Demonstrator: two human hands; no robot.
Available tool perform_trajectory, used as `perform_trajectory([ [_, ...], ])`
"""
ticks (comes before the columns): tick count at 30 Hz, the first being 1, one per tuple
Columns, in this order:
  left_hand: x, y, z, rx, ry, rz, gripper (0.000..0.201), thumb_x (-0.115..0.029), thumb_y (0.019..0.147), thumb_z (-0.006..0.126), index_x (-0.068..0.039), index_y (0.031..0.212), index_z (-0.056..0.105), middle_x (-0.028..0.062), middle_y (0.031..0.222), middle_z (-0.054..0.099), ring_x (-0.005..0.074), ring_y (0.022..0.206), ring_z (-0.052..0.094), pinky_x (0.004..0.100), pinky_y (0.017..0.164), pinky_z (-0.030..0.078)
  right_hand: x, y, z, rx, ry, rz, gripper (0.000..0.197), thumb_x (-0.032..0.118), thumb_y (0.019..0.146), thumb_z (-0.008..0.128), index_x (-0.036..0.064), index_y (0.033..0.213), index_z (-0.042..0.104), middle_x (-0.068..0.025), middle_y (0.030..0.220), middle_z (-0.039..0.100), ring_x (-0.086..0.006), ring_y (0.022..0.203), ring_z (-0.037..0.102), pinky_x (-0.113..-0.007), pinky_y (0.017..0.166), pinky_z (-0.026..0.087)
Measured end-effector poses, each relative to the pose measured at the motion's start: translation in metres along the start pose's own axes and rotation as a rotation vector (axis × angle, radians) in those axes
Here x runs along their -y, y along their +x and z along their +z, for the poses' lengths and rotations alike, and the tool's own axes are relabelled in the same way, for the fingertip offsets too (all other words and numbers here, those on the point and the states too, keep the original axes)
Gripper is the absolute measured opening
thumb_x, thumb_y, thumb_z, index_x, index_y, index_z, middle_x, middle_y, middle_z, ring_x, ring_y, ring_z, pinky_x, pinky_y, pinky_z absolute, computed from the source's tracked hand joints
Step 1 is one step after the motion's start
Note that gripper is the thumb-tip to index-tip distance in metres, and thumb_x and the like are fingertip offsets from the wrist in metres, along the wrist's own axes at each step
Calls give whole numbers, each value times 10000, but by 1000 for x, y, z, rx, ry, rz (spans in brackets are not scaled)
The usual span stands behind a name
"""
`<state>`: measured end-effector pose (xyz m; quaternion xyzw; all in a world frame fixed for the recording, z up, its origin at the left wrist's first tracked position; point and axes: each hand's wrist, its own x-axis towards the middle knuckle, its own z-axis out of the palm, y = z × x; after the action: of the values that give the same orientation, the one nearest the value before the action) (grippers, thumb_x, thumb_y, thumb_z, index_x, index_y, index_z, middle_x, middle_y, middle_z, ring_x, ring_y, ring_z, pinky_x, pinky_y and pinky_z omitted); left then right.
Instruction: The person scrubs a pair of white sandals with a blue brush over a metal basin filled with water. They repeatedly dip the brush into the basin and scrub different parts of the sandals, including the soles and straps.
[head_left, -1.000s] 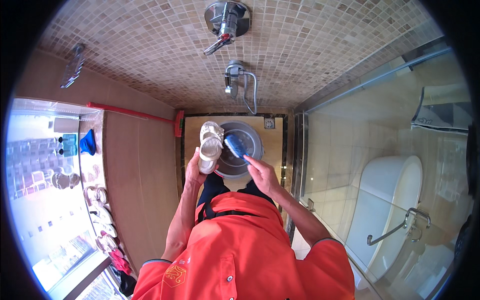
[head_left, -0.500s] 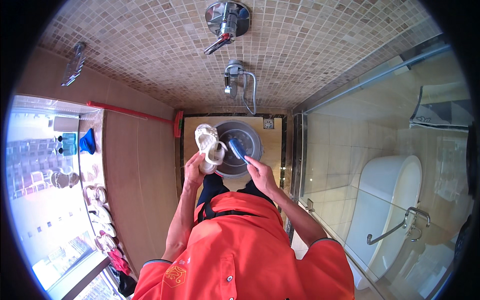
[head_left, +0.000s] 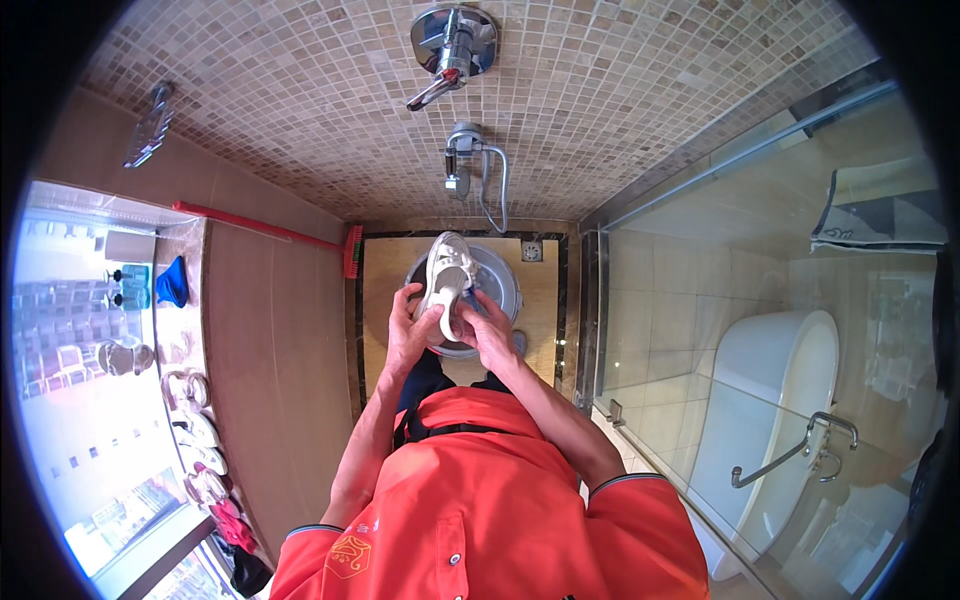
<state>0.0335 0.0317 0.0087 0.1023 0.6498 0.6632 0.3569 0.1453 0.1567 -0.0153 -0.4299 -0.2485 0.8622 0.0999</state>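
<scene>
A white sandal (head_left: 447, 268) with a strap at its heel is held over the grey basin (head_left: 508, 280), its toe pointing away from me. My left hand (head_left: 406, 328) is closed around the sandal's left side, near the heel. On the other side, my right hand (head_left: 487, 327) is closed, its fingertips at the heel strap. Only a small blue part of the scrubbing brush (head_left: 471, 294) shows between my right fingers and the sandal; the rest is hidden. Sandal and hands cover much of the basin's inside.
A red-handled broom (head_left: 260, 226) leans along the left wall. Several shoes (head_left: 200, 430) line the window ledge. Ahead, a mixer tap (head_left: 455, 50) and a hose fitting (head_left: 465, 160) are on the tiled wall. A floor drain (head_left: 531, 251) lies beyond the basin; a white bathtub (head_left: 765, 400) is behind glass at right.
The sandal has moved right and turned, its toe now farther from me. My right hand has come in from the right to the heel strap, and the brush has become mostly hidden.
</scene>
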Motion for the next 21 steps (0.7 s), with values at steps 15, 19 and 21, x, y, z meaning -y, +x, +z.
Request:
perform_trajectory([
  [15,8,1,-11,-345,441,-6,413,-324,984,714,54,1148,689,132,992,732,136,882,661,301,782,530,-9,30,-3,-22,14,-125,909,-157,784,656,100,1597,341,-109,924,668,-214,801,706,-353,708,618],
  [19,-26,-12,8,-411,698,93,407,-357,980,707,50,995,722,161,807,707,196,755,663,341,700,528,-7,26,-1,-45,-104,-180,883,-144,780,677,105,1579,395,-72,918,650,-154,746,650,-289,636,555],
  [21,-27,-13,8,-460,905,267,471,-421,967,710,48,936,729,208,771,711,310,753,704,405,718,546,-6,20,4,-51,-172,-214,869,-140,780,687,105,1569,420,-47,933,641,-121,733,611,-266,611,516],
])
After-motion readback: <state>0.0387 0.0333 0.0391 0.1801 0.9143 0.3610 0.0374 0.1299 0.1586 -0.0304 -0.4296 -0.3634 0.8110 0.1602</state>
